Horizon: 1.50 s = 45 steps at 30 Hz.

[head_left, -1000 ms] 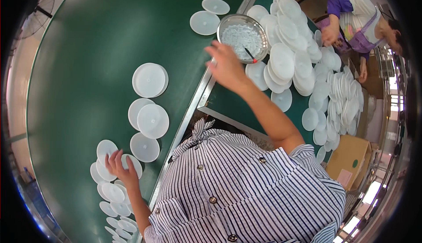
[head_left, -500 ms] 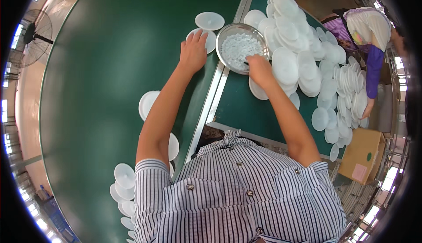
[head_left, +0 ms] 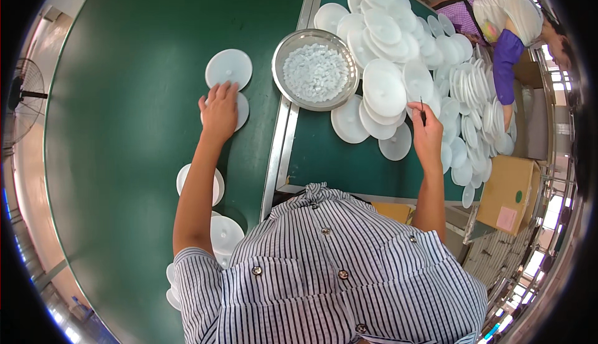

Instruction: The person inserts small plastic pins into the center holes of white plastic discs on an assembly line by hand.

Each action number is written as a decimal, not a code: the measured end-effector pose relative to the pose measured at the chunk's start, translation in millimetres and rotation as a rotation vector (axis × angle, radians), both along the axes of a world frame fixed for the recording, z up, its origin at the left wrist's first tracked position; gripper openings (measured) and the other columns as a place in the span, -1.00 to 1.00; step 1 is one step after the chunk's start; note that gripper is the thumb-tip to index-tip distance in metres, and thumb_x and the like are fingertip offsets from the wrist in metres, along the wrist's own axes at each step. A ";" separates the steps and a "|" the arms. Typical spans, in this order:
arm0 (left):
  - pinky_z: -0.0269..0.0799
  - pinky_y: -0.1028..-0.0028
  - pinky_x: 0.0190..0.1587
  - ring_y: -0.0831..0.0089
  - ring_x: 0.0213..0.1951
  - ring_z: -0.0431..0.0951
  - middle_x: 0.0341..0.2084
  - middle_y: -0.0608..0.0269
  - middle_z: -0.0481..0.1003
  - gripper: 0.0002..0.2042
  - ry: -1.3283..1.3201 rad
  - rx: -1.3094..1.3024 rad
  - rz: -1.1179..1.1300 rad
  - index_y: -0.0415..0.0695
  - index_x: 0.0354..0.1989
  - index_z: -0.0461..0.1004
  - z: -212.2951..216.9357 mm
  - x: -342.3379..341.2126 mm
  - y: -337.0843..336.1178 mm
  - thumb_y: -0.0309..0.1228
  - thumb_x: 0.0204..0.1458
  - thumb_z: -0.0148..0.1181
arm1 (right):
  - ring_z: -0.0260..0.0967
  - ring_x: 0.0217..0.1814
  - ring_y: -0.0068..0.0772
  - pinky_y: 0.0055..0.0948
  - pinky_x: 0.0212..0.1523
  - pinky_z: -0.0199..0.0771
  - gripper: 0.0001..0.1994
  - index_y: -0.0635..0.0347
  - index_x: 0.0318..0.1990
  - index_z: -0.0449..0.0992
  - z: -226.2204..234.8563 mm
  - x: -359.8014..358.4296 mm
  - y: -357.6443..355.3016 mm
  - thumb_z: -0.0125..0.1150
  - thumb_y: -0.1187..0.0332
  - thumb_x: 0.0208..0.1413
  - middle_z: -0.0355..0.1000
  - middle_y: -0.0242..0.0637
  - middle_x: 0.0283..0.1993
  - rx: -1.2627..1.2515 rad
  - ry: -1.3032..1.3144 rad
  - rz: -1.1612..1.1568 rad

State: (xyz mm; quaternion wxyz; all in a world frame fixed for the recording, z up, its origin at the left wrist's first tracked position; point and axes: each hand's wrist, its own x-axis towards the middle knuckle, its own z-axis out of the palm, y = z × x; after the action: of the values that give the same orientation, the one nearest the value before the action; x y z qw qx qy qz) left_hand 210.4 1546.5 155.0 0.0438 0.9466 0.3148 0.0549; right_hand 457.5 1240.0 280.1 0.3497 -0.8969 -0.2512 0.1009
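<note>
My left hand (head_left: pixel 219 112) lies with its fingers spread over a white plastic disc (head_left: pixel 243 112) on the green surface. Its fingertips reach the near edge of a second white disc (head_left: pixel 228 67). My right hand (head_left: pixel 427 135) is closed around a thin dark tool with a fine tip (head_left: pixel 423 115), perhaps tweezers. It hovers beside the near edge of a large heap of white discs (head_left: pixel 383 87). Between the hands stands a round steel bowl (head_left: pixel 280 81), filled with small whitish translucent pieces (head_left: pixel 316 72).
More discs (head_left: pixel 225 235) lie along the green surface (head_left: pixel 137 126) by my left arm. A metal rail (head_left: pixel 278 148) divides it from the right-hand table (head_left: pixel 324 163). At the far right a person in purple sleeves (head_left: pixel 509 64) reaches into the heap, above a cardboard box (head_left: pixel 509 194).
My right hand has left the bowl and moved right with the dark tool. My left hand and the discs by it have shifted left and nearer. The whole view has turned slightly.
</note>
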 end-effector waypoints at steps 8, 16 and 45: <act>0.34 0.38 -0.37 0.23 -0.40 0.46 -0.42 0.06 0.43 -0.65 -0.529 -0.830 0.251 -0.28 -0.08 0.26 38.1 54.1 -63.3 -0.32 0.01 0.02 | 0.25 -0.23 -0.48 -0.52 -0.14 0.24 -0.78 0.24 -0.15 0.43 -20.4 35.6 -9.1 -0.07 0.41 0.10 0.34 -0.30 -0.23 0.213 -0.280 0.020; 0.43 0.53 -0.62 0.27 -0.53 0.54 -0.40 -0.05 0.46 -0.71 -0.726 -1.491 0.498 -0.48 -0.18 0.26 8.4 102.3 -69.3 -0.50 0.00 -0.22 | 0.19 0.06 -0.46 -0.54 0.06 0.11 -0.67 0.12 0.03 0.35 -43.3 111.4 -48.1 -0.15 0.28 0.14 0.28 -0.31 0.06 0.428 0.086 -0.235; 0.38 0.08 -0.02 0.01 -0.06 0.37 -0.03 -0.19 0.22 -0.63 -0.797 -1.698 0.642 -0.28 0.13 -0.03 -11.8 136.4 49.7 -0.42 0.16 -0.39 | 0.04 0.10 -0.08 0.02 -0.05 0.10 -0.66 -0.28 -0.05 0.40 -91.0 -51.5 43.4 0.11 0.25 -0.06 0.19 -0.31 0.10 -0.085 -0.254 0.095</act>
State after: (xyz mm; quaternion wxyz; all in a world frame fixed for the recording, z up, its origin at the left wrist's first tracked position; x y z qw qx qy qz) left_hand 346.9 1596.1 143.2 0.7935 0.3832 0.4532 0.1348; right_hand 406.0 1283.4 189.1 0.2716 -0.9036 -0.3310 0.0136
